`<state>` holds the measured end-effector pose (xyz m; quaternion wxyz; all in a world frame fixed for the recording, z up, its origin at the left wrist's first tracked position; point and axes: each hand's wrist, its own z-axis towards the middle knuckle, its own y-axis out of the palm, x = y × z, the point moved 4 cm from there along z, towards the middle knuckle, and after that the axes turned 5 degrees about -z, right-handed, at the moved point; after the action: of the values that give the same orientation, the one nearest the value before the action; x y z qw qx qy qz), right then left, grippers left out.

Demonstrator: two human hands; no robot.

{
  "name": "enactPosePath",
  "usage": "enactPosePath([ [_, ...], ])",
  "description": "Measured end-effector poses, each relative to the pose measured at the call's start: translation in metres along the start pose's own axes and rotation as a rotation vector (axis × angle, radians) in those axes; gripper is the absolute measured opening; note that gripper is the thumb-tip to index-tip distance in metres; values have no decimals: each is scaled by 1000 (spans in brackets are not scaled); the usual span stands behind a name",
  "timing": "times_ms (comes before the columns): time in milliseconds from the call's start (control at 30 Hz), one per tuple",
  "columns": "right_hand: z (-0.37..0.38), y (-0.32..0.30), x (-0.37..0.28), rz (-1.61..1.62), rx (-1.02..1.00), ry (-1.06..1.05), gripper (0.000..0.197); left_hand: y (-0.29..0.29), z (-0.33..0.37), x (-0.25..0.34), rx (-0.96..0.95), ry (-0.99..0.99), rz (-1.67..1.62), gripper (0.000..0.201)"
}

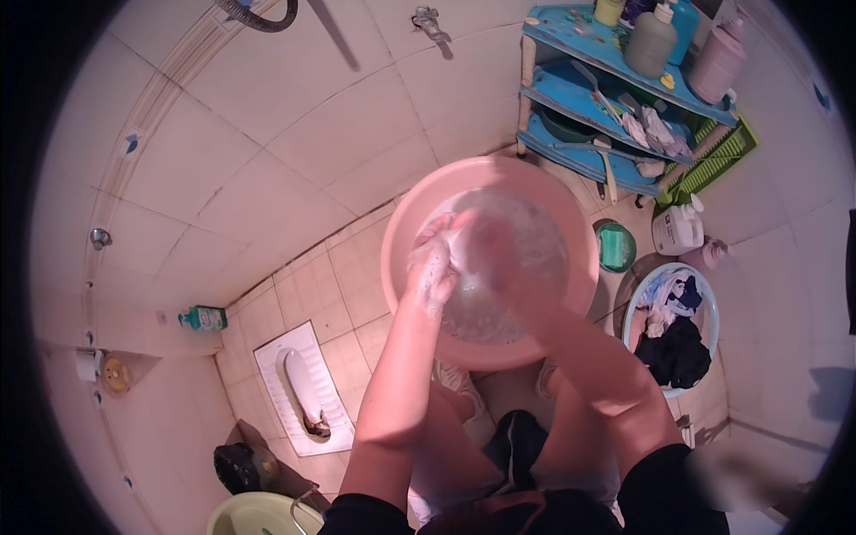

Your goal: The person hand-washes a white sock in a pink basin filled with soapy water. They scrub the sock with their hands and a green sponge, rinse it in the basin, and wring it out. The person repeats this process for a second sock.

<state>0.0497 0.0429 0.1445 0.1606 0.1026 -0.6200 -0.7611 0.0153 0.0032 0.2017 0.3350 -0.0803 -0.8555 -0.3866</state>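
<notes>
A large pink basin [580, 241] of sudsy water [499, 312] stands on the floor in front of me. Over its left half, my left hand [432, 267] is wet with foam, its fingers curled round a small whitish thing [459, 248], perhaps wet cloth, that I cannot make out. Close against it on the right, my right hand [489, 250] is smeared by motion, so its fingers cannot be read. Both forearms reach forward over the basin's near rim.
Right of the basin are a green soap dish [615, 247], a white pump bottle [678, 229] and a tub of clothes [716, 330]. A blue corner shelf [571, 31] holds bottles and brushes. At left lie a squat toilet [299, 392] and a yellowish basin [234, 522].
</notes>
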Motion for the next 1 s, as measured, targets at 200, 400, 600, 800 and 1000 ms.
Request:
enactPosePath([
  [200, -31, -14, 10, -2443, 56, -245, 26, 22, -35, -5, -281, -202, -360, 21],
  [400, -38, 52, 25, -2449, -531, -377, 14, -57, -1, -20, -413, -141, -461, 21],
  [600, -3, 51, -8, -2259, -302, 191, 10, 24, -56, 2, 289, -148, -15, 30],
  [800, -43, 54, 11, -2160, -625, -112, 7, -25, -12, -11, -551, -307, -572, 26],
  [1000, 19, 105, -35, -2377, -649, 93, 29, 5, -35, -5, -305, -286, -618, 23],
])
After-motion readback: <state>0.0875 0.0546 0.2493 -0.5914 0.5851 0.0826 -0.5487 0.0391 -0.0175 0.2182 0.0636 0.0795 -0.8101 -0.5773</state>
